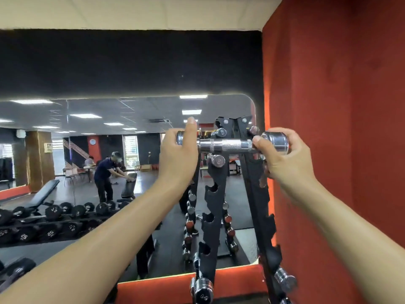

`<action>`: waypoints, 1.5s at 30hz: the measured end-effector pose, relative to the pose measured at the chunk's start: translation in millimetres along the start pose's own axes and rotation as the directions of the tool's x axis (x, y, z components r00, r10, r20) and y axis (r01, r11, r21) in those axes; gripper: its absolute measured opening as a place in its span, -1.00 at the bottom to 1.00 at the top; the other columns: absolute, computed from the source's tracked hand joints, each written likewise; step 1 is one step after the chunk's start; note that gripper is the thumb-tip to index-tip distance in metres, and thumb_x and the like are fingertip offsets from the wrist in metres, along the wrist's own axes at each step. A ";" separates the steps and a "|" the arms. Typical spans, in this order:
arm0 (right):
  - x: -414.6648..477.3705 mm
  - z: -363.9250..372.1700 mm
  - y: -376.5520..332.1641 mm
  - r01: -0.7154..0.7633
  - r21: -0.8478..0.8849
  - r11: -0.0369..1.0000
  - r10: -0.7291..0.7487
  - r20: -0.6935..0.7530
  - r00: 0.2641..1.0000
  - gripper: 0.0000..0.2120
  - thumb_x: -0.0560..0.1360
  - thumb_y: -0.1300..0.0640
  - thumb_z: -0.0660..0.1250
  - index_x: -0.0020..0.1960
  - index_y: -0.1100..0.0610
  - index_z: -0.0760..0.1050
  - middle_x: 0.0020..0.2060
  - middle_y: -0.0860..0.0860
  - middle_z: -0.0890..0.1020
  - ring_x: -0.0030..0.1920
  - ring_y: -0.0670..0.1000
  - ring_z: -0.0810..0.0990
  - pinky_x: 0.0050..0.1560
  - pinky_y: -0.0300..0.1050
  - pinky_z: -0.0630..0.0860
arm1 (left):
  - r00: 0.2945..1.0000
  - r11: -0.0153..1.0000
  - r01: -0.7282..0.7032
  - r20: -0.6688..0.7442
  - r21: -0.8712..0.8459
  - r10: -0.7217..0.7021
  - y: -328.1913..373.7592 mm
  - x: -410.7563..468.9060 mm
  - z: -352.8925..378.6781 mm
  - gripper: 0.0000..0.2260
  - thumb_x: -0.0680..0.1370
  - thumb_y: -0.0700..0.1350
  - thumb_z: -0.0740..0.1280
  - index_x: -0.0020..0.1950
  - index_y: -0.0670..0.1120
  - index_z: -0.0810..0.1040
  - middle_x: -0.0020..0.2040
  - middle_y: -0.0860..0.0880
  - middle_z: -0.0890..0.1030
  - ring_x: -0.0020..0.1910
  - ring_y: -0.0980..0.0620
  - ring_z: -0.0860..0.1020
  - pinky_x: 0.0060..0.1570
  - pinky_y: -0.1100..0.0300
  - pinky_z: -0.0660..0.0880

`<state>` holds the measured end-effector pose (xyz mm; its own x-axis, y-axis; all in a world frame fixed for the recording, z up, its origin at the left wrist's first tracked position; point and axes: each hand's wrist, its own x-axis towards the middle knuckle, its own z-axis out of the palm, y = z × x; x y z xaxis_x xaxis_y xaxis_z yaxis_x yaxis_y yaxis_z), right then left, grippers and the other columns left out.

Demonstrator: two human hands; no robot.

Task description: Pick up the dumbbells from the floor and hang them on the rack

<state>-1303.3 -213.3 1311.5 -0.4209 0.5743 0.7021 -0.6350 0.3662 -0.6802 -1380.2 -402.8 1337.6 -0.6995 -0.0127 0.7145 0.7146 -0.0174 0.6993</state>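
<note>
Dumbbell [228,145] of bright chrome, with a knurled bar, is held level between both hands, up at the top of the black rack [213,216] and off the floor. Whether its bar sits in the top notches or only hangs in front of them cannot be told.

Far left, a wall mirror [135,110] reflects a gym: rows of black dumbbells [54,212], a padded bench [45,190] behind them, and a person [104,176] in dark clothes bending over a second bench [129,185].

Next comes the left hand [177,159], its arm stretched up from the lower left corner. It grasps the left head of the dumbbell, fingers wrapped behind the chrome and thumb standing upright across the front of it.

In the middle the rack rises as a narrow A-frame, two uprights leaning toward each other at the top, with half-round notches cut along their edges. A small weight [218,160] hangs just below the held bar. A second weight [203,290] sits at the foot of the near upright, and a third weight [285,279] sits low on the right upright.

The right hand [287,161] grasps the right head of the dumbbell, fingers curled under and behind it, thumb pressed where the bar meets the head.

Beyond it, a red wall [341,106] fills the right side.
</note>
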 end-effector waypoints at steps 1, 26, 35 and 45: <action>8.3 -5.2 6.5 0.009 -0.007 1.000 -0.009 -0.023 1.000 -0.54 0.24 -0.28 0.59 0.06 -0.16 0.59 -0.14 0.06 0.65 -0.28 0.10 0.55 -0.20 0.06 0.55 | 1.000 1.000 -0.007 0.022 -0.017 0.008 -5.5 6.5 14.2 -0.67 0.61 0.36 0.17 -0.03 0.14 0.49 -0.09 0.17 0.56 -0.25 0.48 0.50 -0.19 0.26 0.35; 128.4 -54.3 123.2 0.017 -0.225 0.974 -0.079 -0.272 0.959 -0.60 0.52 0.04 0.56 0.31 0.03 0.56 -0.30 -0.04 0.55 -0.42 -0.04 0.40 -0.27 -0.11 0.39 | 0.928 0.978 0.095 0.373 -0.183 -0.020 -117.8 98.8 192.4 -0.62 0.59 0.38 0.18 -0.03 0.08 0.43 -0.22 0.06 0.48 -0.33 0.09 0.44 -0.30 0.16 0.38; 160.6 -26.0 147.8 0.037 -0.304 0.952 -0.136 -0.313 0.940 -0.58 0.52 0.04 0.54 0.33 0.04 0.55 -0.29 -0.04 0.59 -0.40 -0.02 0.45 -0.34 -0.14 0.44 | 0.912 0.955 0.115 0.411 -0.272 0.007 -152.4 139.0 206.4 -0.63 0.59 0.38 0.19 -0.04 0.08 0.43 -0.20 0.07 0.49 -0.30 0.08 0.46 -0.27 0.11 0.39; 207.0 -19.0 172.3 0.070 -0.307 0.949 -0.171 -0.315 0.933 -0.76 0.56 0.09 0.47 0.21 0.04 0.55 -0.37 -0.01 0.52 -0.56 -0.07 0.37 -0.53 -0.22 0.37 | 0.878 0.961 0.058 0.472 -0.269 0.079 -176.8 151.1 219.6 -0.60 0.48 0.46 0.19 0.01 0.16 0.38 -0.25 0.16 0.53 -0.48 0.31 0.48 -0.31 0.16 0.38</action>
<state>-1487.5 -17.4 1335.6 -0.0801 0.7045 0.7052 -0.4328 0.6127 -0.6612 -1611.4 -182.1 1326.5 -0.5564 0.4590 0.6927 0.6455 -0.2862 0.7081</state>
